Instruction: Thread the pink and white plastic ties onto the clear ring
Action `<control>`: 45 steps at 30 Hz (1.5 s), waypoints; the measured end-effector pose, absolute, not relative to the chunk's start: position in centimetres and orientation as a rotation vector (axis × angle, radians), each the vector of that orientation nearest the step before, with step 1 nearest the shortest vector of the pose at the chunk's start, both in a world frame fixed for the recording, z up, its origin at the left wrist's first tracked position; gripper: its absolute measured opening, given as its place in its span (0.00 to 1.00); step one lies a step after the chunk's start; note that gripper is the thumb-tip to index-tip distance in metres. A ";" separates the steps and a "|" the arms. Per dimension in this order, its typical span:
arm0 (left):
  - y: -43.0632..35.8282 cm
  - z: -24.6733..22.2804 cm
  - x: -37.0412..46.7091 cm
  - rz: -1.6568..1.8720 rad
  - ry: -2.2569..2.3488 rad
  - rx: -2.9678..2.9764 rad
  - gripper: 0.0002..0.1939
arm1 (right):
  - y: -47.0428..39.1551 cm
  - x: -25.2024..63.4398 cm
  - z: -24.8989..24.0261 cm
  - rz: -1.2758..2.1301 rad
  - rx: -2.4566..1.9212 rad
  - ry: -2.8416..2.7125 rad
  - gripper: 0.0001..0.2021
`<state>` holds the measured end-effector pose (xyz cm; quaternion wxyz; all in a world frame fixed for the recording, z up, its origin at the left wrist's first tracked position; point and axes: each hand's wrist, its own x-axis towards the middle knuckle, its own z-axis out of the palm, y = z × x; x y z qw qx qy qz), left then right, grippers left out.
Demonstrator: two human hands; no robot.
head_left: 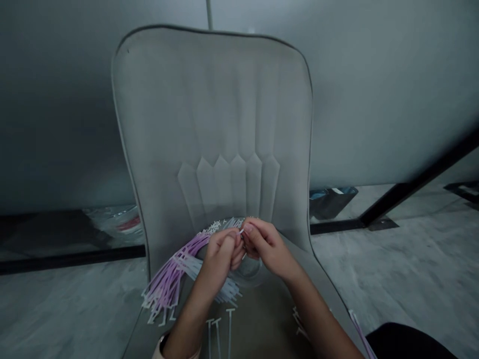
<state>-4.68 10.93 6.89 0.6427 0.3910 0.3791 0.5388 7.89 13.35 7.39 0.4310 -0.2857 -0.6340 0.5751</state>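
My left hand [224,249] and my right hand [267,247] meet above the chair seat, fingertips pinched together. Between them shows a short bit of a thin white piece [241,231]; the fingers cover the rest. Beside my left hand lies a fanned bundle of purple plastic sticks [172,274] with white, T-shaped or bent ends. Pale blue sticks [228,291] of similar shape lie partly under my left forearm. Beneath my hands is a clear, round plastic thing [250,274], perhaps a container; its shape is partly hidden. White small-ended pieces [215,227] are heaped behind my left hand.
The grey padded chair [213,109] has a tall backrest before a smooth panel. Several loose pale sticks [229,329] lie near the seat's front, and purple ones [361,331] at its right edge. A dark bag [331,202] and a clear plastic bag [119,219] are behind.
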 end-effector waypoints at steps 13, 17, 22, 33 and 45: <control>10.5 7.1 -4.2 1.288 1.035 1.013 0.17 | 13.1 7.6 7.0 1.389 -0.703 -1.583 0.20; 10.7 6.3 -4.6 1.320 1.018 1.142 0.18 | 13.1 7.5 7.0 1.353 -0.705 -1.594 0.19; 10.7 5.8 -4.8 1.299 1.008 1.218 0.18 | 13.1 7.5 7.1 1.288 -0.710 -1.641 0.19; 10.5 6.1 -5.1 1.323 1.092 1.321 0.17 | 13.0 7.1 6.9 1.300 -0.732 -1.595 0.20; 10.6 6.8 -5.0 1.316 1.022 1.103 0.18 | 12.8 6.5 6.9 1.461 -0.608 -1.437 0.19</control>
